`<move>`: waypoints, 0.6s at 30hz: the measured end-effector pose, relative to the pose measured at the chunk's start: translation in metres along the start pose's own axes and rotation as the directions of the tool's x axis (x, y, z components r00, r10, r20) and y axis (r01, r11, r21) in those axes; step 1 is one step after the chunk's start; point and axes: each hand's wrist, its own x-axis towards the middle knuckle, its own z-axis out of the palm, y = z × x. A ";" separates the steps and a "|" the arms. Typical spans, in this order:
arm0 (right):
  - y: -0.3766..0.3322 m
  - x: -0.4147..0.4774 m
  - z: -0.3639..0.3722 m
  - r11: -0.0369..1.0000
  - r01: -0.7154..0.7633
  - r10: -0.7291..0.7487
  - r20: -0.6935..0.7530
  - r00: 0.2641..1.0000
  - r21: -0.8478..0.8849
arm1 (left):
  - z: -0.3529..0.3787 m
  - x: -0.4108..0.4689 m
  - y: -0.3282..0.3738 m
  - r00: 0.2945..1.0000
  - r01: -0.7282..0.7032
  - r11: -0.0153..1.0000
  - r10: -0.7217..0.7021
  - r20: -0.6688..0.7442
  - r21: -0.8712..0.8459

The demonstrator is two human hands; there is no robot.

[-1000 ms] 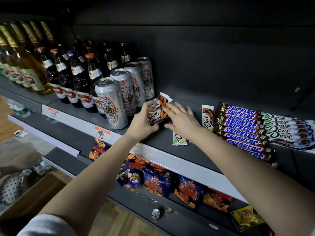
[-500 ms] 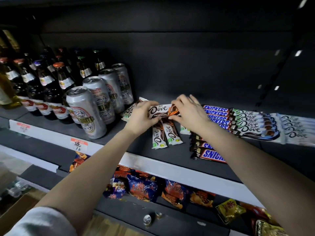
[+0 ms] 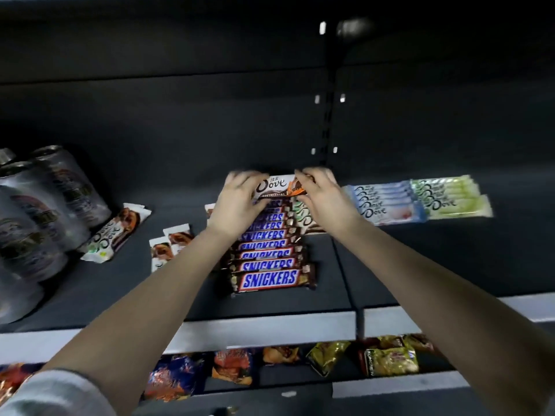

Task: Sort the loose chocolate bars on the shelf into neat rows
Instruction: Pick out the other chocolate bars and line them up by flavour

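While both hands pinch one brown Dove bar, left hand and right hand at its ends, Snickers row sits right under them.

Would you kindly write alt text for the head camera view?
Both hands, left hand and right hand, hold a brown-and-orange Dove chocolate bar above a neat row of brown Snickers bars on a dark shelf; loose Dove bars lie near silver cans.

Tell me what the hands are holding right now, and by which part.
A brown-and-white Dove chocolate bar, gripped at its two short ends: left hand on the left end, right hand on the right end.
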 end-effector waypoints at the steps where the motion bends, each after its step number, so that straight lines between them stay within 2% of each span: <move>1: 0.010 -0.005 -0.005 1.000 -0.014 0.014 0.000 1.000 -0.024 | 0.007 0.006 0.009 1.000 -0.008 1.000 0.009 0.013 -0.004; 4: 0.043 -0.019 -0.019 0.995 -0.061 0.064 0.027 0.998 -0.081 | 0.028 0.021 0.037 0.997 -0.019 0.999 0.021 0.069 -0.032; 10: 0.104 -0.056 -0.050 0.982 -0.148 0.147 -0.012 0.989 -0.114 | 0.076 0.049 0.094 0.988 -0.051 0.993 0.066 0.136 -0.110; 18: 0.174 -0.108 -0.089 0.956 -0.248 0.246 -0.032 0.969 -0.155 | 0.138 0.063 0.169 0.977 -0.148 0.970 0.173 0.125 -0.191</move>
